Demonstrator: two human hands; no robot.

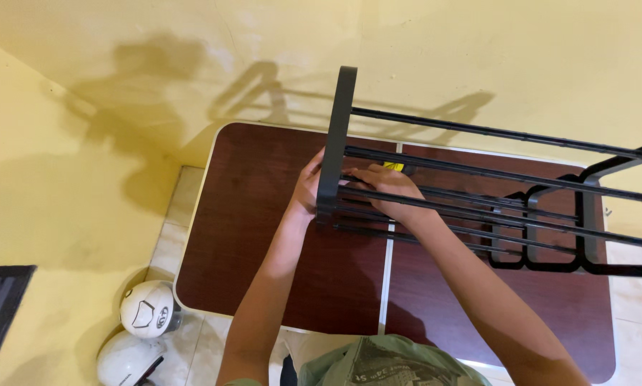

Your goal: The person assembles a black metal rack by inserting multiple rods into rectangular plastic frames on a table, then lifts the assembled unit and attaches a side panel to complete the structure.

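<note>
seen from above: a black rack [478,193] of thin rods, standing on a dark brown bench [249,236] with a pale rim and a pale seam down the middle. left end frame [335,143] upright, rods running from it to the right toward a looped end frame [585,221] near the bench's right side.

left hand [307,189] pressed against the outer face of the left end frame, fingers curled round its edge, grip clamped on the frame. right hand [389,189] inside the rack just beside that frame, lying among the middle rods, fingers bent toward the frame; partly crossed by rods, so cannot tell whether the grip is closed on one or only resting on it. both hands close together, with only the frame between them.

small yellow thing [394,166] on the bench just behind the right hand, mostly hidden.

bench against a yellow wall [192,57] carrying shadows of the rack and arms. two white helmets [146,309] on the tiled floor [181,214] at lower left, beside the bench corner. green printed shirt [385,364] at the bottom edge.
</note>
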